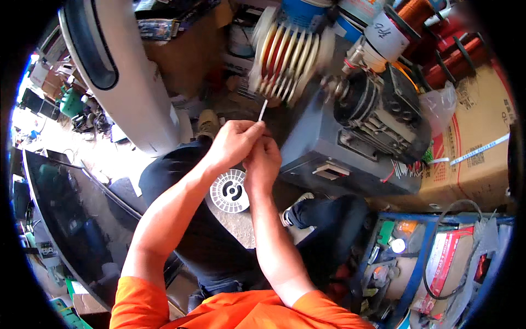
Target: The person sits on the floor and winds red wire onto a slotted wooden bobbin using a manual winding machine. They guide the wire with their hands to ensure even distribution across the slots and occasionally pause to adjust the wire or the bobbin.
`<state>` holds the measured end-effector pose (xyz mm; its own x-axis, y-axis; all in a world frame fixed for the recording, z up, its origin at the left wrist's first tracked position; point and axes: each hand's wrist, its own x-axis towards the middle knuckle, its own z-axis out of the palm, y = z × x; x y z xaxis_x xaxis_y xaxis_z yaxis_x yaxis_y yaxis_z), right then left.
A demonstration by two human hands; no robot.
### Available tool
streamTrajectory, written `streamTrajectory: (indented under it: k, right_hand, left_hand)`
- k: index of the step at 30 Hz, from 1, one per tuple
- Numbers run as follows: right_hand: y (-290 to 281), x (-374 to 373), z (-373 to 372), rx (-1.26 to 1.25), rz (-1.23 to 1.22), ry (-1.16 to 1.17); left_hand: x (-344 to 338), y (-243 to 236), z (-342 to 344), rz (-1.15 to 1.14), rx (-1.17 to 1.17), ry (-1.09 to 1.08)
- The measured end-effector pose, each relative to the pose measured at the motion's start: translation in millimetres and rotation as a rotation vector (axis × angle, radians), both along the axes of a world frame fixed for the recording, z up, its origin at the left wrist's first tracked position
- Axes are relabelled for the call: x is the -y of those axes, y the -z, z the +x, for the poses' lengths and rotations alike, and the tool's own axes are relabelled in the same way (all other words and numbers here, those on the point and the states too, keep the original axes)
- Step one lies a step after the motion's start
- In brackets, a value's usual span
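Near the middle, my left hand (235,141) is closed round the lower end of a thin white strand (263,109). My right hand (263,162) is curled just below and beside it, touching it; what its fingers hold is hidden. The strand runs up to a blurred stack of cream winding discs (290,60) with red and copper-toned material between them. This stack sits beside a dark, greasy motor (372,115) on a grey machine housing (307,159). Below my hands a pale slotted round part (222,194) with a black centre lies over the floor.
A tall white appliance panel (131,82) leans at upper left, above a dark glossy sheet (60,208). Wire spools (389,38) and tubs (301,11) crowd the back. Cardboard (466,109) stands at right, above a blue compartmented tray (411,285) of parts. My legs are below my arms.
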<state>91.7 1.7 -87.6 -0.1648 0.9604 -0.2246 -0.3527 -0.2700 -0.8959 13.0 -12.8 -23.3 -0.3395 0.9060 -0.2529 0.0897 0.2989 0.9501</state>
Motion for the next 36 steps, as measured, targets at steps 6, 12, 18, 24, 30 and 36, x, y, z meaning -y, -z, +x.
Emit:
streamTrajectory:
  k: [6, 12, 18, 24, 30, 36]
  right_hand:
    - [-11.2, 2.4, 0.2, -0.092, -0.045, -0.037]
    - [-10.0, 1.2, -1.2, -0.079, -0.054, -0.024]
    - [-13.0, 1.5, -1.2, -0.078, -0.030, -0.020]
    - [-7.6, 0.9, -1.5, -0.051, -0.011, -0.027]
    - [-8.1, 1.1, 1.6, -0.103, -0.043, -0.034]
    - [-10.3, 0.3, -1.0, -0.102, -0.066, -0.032]
  left_hand:
    - [-0.3, 9.2, -3.0, 0.036, -0.024, -0.004]
    - [-1.4, 9.5, -2.7, 0.031, -0.007, -0.021]
    - [-1.3, 8.7, -2.4, 0.030, 0.071, -0.019]
    - [-2.2, 13.8, -4.7, 0.036, 0.031, -0.008]
    - [-3.4, 14.0, -3.3, 0.046, 0.006, 0.008]
    - [-2.7, 11.1, -3.5, 0.042, -0.049, -0.021]
